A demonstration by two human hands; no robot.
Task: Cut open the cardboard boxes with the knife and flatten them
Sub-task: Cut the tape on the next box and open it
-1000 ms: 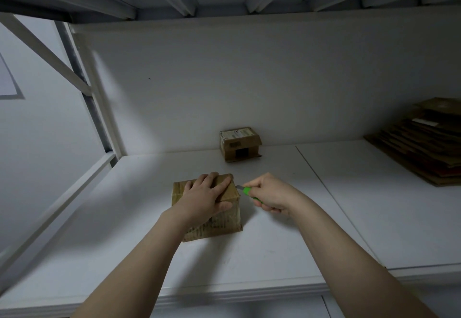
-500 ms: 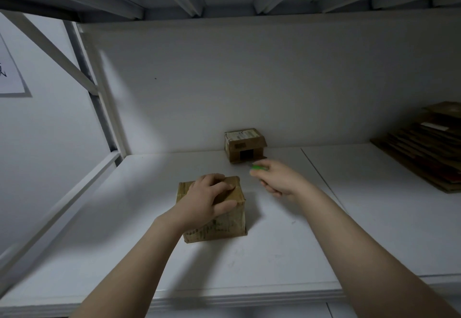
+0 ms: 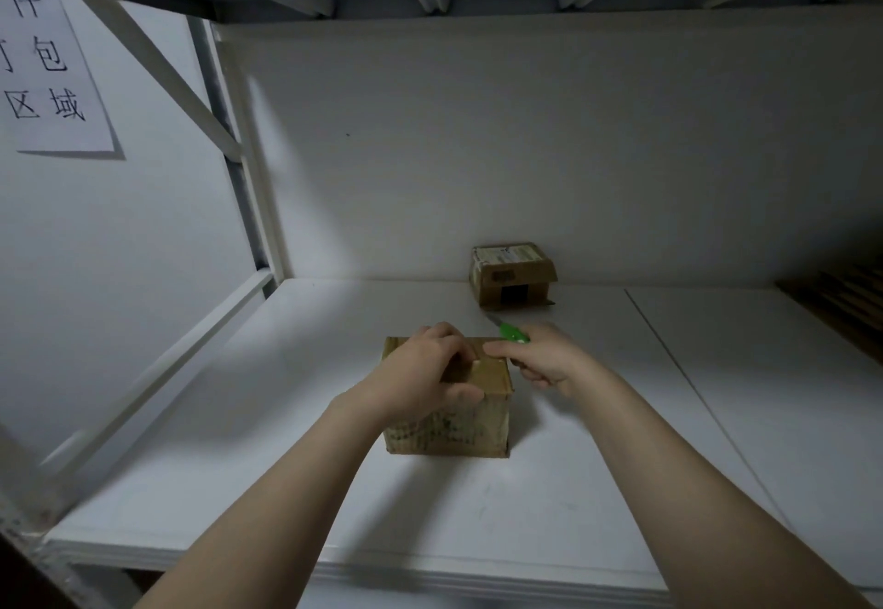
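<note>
On top of the near cardboard box [image 3: 458,427], the left hand [image 3: 425,379] curls its fingers against the creased brown lid, thumb on the printed front face. Just right of them, the right hand [image 3: 544,355] grips a green-handled utility knife [image 3: 511,332]. Its forefinger stretches onto the lid's edge, and the thin blade points away. Beyond the blade a smaller labelled box [image 3: 511,274] sits against the back wall. Both boxes stand on a smooth white shelf [image 3: 286,441]. Flattened cardboard [image 3: 850,307] lies far right and a paper sign [image 3: 48,82] hangs left. Half a second ago the knife hand was farther back, off the box.

Single head-worn wide-angle view faces forward and down, close behind the near box [image 3: 449,422]; far right seemingly dim.
</note>
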